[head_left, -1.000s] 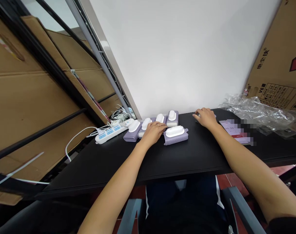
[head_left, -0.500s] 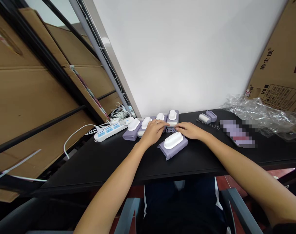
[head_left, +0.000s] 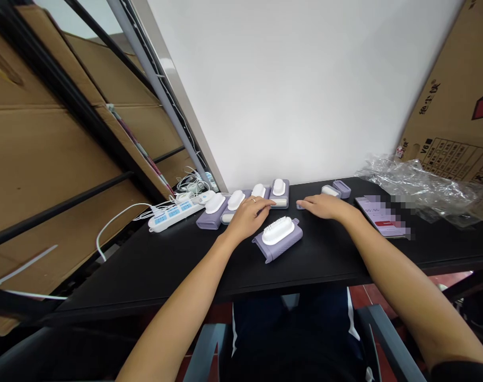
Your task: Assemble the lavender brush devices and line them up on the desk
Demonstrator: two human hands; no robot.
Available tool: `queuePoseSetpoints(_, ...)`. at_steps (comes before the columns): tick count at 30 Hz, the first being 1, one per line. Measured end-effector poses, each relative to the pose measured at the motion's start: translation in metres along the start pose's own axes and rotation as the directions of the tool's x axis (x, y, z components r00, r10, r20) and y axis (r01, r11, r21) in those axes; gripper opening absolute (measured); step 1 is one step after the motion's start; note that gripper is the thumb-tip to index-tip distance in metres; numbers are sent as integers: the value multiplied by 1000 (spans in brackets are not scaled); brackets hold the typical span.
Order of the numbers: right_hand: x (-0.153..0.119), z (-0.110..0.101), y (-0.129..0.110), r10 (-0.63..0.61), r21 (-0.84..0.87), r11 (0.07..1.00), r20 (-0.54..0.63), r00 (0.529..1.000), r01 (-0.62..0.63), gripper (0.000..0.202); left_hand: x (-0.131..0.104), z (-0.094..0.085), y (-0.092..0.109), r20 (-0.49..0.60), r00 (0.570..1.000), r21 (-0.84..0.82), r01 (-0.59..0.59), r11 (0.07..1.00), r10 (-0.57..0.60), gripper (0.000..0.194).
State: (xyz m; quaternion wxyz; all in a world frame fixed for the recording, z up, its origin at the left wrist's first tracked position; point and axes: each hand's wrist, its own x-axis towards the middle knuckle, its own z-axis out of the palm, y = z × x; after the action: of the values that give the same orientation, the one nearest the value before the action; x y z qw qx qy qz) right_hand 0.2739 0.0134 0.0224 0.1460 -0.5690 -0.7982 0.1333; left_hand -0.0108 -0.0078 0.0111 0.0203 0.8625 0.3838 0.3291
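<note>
On the table (head_left: 165, 265), a purple block (head_left: 286, 245) bears white bristles (head_left: 278, 228); both hands (head_left: 249, 216) (head_left: 321, 206) curve palms-down; I cannot tell if either pinches.

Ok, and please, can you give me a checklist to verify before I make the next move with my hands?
1. Front brush unit resting on the table, bristles up: ok.
2. Front brush unit untouched by both hands: ok.
3. Left hand away from the power strip: ok.
4. Left fingers gripping something: cannot tell, the hand hides it.
5. Phone well away from the right forearm: not ok, they look close.
</note>
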Motion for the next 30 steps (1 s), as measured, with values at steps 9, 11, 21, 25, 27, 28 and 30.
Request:
queuePoseSetpoints(9,-3,-11,2,-158,312,932,-100,982,182,48,-1,3,3,37,996,-192,89,977,-84,33)
queuePoseSetpoints(11,-5,-1,-11,-286,436,863,4,958,256,51,-1,3,3,43,997,-170,76,982,-69,33)
queuePoseSetpoints(21,-12,23,-43,-454,444,835,226,862,324,67,1,1,1,40,991,28,124,992,-125,33)
queuePoseSetpoints(25,-6,19,-30,-353,387,881,154,923,273,54,1,-3,-3,-76,949,57,311,949,-306,33)
queuePoseSetpoints(27,-3,17,-24,-295,318,913,76,953,257,53,2,-4,-4,-106,928,34,361,932,-356,34)
queuePoseSetpoints(28,-3,16,-22,-275,275,927,41,961,254,52,2,-4,-4,-101,928,16,361,933,-357,34)
queuePoseSetpoints(30,-3,15,-21,-252,193,950,0,968,247,49,1,-3,-1,-45,946,-15,321,947,-321,37)
